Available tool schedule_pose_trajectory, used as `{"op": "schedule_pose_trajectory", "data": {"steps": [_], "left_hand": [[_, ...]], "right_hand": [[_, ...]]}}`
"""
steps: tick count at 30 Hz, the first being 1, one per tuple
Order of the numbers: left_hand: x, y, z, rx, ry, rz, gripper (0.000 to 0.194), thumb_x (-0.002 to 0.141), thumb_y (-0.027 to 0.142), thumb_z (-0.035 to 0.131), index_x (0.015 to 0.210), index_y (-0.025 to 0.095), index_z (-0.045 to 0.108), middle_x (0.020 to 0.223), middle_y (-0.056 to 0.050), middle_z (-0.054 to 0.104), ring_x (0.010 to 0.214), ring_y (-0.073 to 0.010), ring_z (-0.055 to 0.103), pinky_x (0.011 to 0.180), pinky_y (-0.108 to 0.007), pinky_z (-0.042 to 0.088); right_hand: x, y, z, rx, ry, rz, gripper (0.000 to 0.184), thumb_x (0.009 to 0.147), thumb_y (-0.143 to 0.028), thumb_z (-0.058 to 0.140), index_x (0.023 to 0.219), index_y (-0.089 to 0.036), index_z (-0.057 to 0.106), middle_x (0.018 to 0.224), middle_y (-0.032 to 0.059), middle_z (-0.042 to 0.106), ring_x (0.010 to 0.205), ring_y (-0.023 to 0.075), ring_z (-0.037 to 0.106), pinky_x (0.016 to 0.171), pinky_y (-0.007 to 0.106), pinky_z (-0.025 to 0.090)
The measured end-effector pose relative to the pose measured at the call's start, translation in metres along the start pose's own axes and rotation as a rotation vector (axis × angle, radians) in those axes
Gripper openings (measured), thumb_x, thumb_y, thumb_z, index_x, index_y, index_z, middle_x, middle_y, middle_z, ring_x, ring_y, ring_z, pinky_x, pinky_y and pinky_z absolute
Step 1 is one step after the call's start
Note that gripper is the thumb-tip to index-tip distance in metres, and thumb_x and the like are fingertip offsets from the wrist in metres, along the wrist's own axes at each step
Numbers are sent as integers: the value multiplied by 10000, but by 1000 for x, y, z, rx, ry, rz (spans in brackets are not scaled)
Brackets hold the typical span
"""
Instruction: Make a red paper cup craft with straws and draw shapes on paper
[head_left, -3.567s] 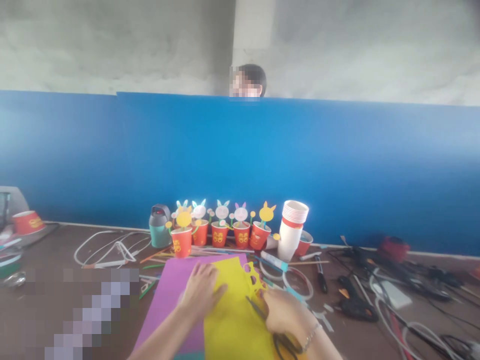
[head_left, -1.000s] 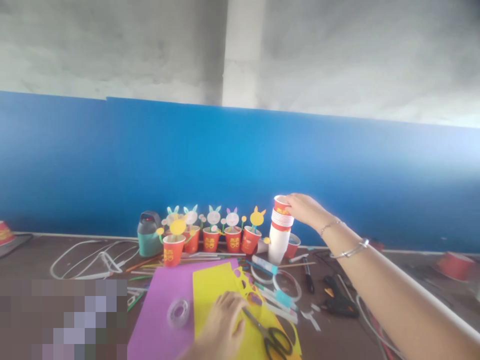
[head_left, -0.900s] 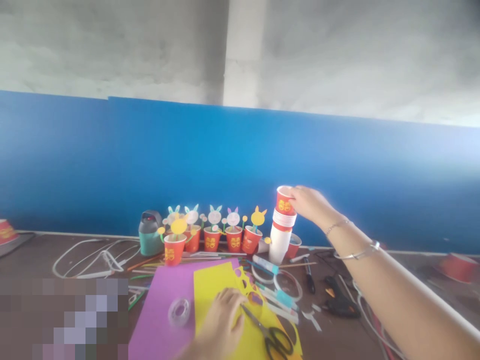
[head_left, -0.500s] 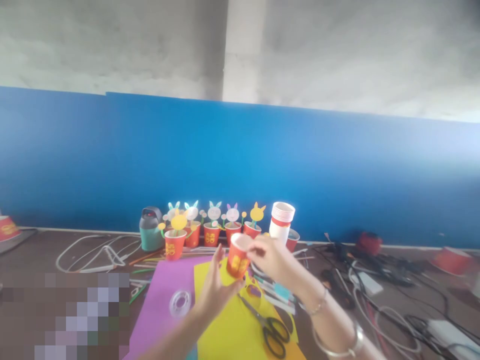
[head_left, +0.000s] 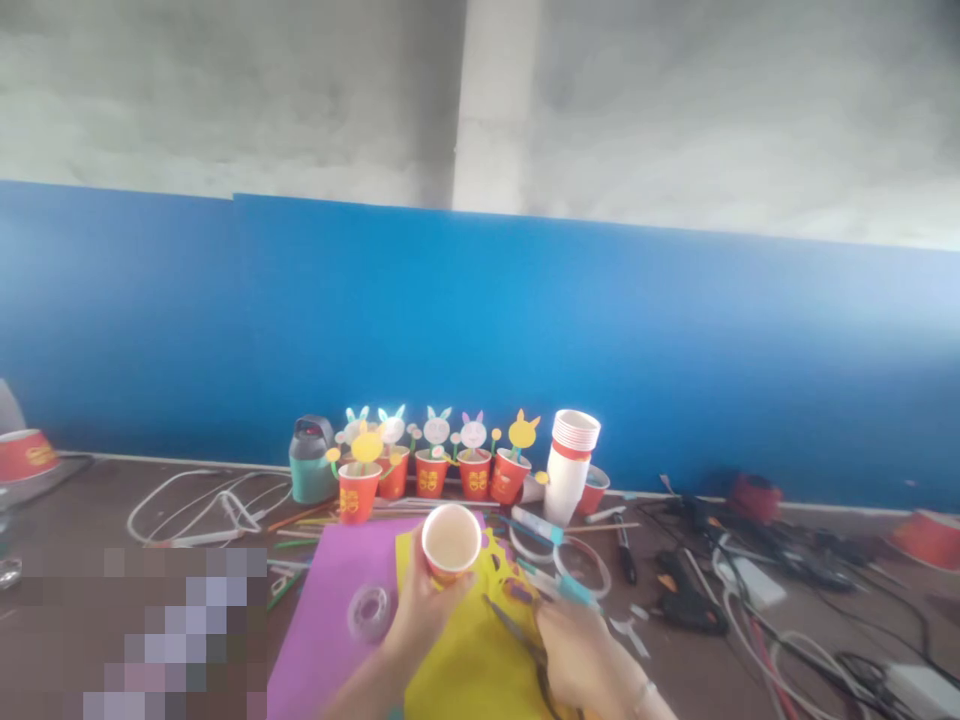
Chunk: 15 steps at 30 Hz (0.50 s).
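Left hand (head_left: 424,600) wraps round the cup (head_left: 451,540), bearing it alone over the yellow sheet (head_left: 480,680), its mouth tipped toward the wearer. Nearer its own side, the right hand (head_left: 574,635) is down by the scissors (head_left: 516,627); blur and overlap hide its fingers, so whether they grip the scissors or merely rest beside them cannot be told.

About a second ago the right hand was lifting this cup off the stack (head_left: 567,480), which stands beyond it, and half a second ago both hands were at the cup, the right one by its rim. Now the right hand has let go and dropped back to the sheet. That swap suggests the fetching is over: the left hand serves as holder, leaving the right one free for other work.

Nothing shows inside the held cup, while the cups with paper faces (head_left: 432,475) line up just beyond the left hand, so this one looks plain so far. Left of that hand, the tape (head_left: 370,612) lies on the purple sheet (head_left: 311,640). Ahead of the right hand is a tube (head_left: 537,524); out to its right are the pen (head_left: 625,555) and the glue gun (head_left: 694,600).
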<state>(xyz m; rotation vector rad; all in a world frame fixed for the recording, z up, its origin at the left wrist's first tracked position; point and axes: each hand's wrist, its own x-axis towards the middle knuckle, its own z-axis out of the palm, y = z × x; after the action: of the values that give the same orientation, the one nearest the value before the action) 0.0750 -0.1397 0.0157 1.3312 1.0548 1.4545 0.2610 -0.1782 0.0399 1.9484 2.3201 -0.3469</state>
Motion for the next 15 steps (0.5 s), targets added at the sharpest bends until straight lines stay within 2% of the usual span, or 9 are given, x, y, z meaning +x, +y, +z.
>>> {"op": "schedule_pose_trajectory", "data": {"steps": [2,5,8,11,13,15], "left_hand": [[-1,3,1,10,11,4,631,632,288,717,1198,192,455,1077,-85,646,1020,-246,612,927,-356,449],[-1,3,0,-58,-16,-74,578,611,326,740,1124,178,519,1012,-90,669,967,-265,627,877,-367,476],[0,3,-3,-183,-60,-189,548,651,412,725,1114,173,555,1009,-102,681,975,-287,629,836,-372,497],[1,5,-7,-302,-71,-261,594,671,468,717,1169,193,545,1102,-111,667,1066,-308,604,870,-377,485],[2,4,-9,-354,-94,-286,632,665,481,726,1193,194,531,1097,-121,671,1064,-322,609,872,-390,481],[3,3,-10,-383,-113,-288,664,664,470,737,1224,192,514,1095,-132,671,1068,-335,607,881,-407,472]], "right_hand": [[6,-7,7,-45,-11,20,815,408,-72,727,1203,-220,631,1323,149,558,1154,376,538,946,412,427],[8,-11,3,-53,-7,40,794,389,-46,713,1162,-219,649,1254,157,602,1061,380,592,853,431,477],[1,-1,-13,36,1,44,682,393,-22,668,1045,-220,687,997,114,702,823,316,671,673,359,517],[-4,16,-29,247,-56,78,588,431,-18,580,967,-230,694,861,67,692,517,186,630,454,261,457],[-4,26,-35,375,-94,98,571,449,-31,523,959,-227,689,838,54,669,448,142,582,380,227,403],[-3,33,-37,430,-93,71,555,451,-35,500,940,-217,687,800,44,653,497,147,587,385,211,383]]}}
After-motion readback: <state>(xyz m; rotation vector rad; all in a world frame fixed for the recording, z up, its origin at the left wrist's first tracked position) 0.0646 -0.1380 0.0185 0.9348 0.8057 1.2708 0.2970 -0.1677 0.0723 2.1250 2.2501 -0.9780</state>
